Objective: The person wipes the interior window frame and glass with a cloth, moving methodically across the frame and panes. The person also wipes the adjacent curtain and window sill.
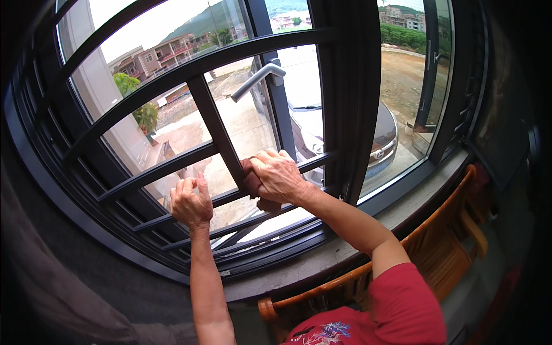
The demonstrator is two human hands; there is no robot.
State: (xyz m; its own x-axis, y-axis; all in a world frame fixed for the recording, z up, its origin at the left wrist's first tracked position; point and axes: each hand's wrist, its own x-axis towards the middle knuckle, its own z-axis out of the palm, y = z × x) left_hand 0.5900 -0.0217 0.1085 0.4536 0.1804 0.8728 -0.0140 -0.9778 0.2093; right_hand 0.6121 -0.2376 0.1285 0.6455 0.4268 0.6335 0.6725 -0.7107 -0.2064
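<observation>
In my right hand [279, 177] is a bunched brown cloth [250, 179]. It is pressed against the lower part of a dark vertical bar [215, 126] of the window grille, just above a horizontal bar. A loose end of the cloth hangs below that bar. My left hand [191, 202] is to the left, its fingers curled at a lower horizontal bar [154, 223] of the grille. The bar passes behind this hand, so part of the grip is hidden. Beyond the bars, a grey window handle [259, 80] sits on the window frame.
Below the window runs a stone sill [310, 261]. A wooden bench [443, 264] with a slatted back stands along it at the right. A dark curtain [63, 287] hangs at lower left. Outside, a parked car [382, 144] stands close to the window.
</observation>
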